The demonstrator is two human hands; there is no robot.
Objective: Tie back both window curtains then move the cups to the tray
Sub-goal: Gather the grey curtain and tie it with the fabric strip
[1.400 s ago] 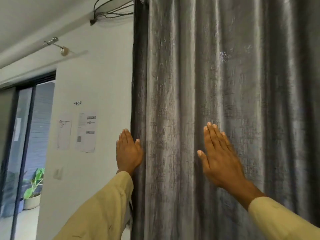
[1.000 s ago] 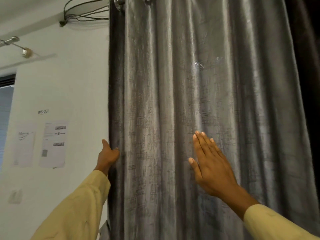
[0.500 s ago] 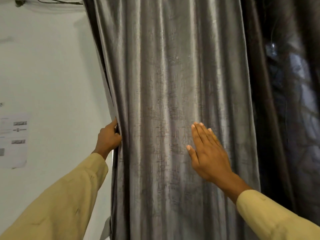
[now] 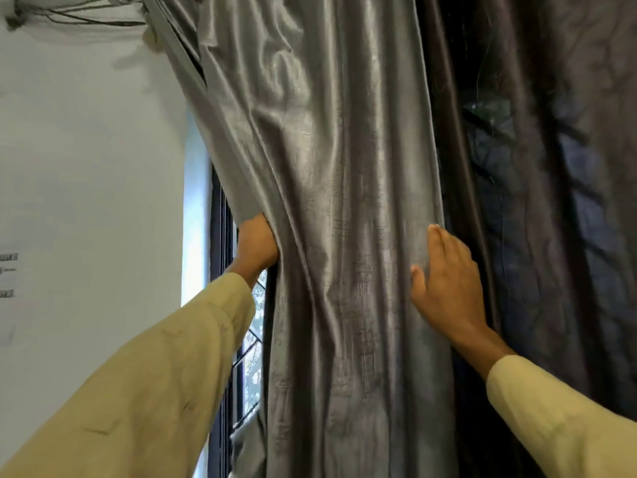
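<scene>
A grey shiny curtain [image 4: 344,188] hangs in front of me, bunched into folds. My left hand [image 4: 256,244] grips its left edge, fingers hidden behind the fabric, and holds it away from the wall. My right hand [image 4: 444,284] lies on the curtain's right edge, fingers wrapping around it into the gap. To the right hangs a second, darker curtain [image 4: 551,201]. No cups or tray are in view.
A white wall [image 4: 86,201] with papers at its left edge stands on the left. A dark window frame with a grille [image 4: 224,305] shows in the opened gap. Cables [image 4: 69,19] run along the wall top.
My left hand went from flat on the wall beside the curtain to gripping its edge and pulling it right, uncovering the window. My right hand slid right to the other edge. The view shifted right.
</scene>
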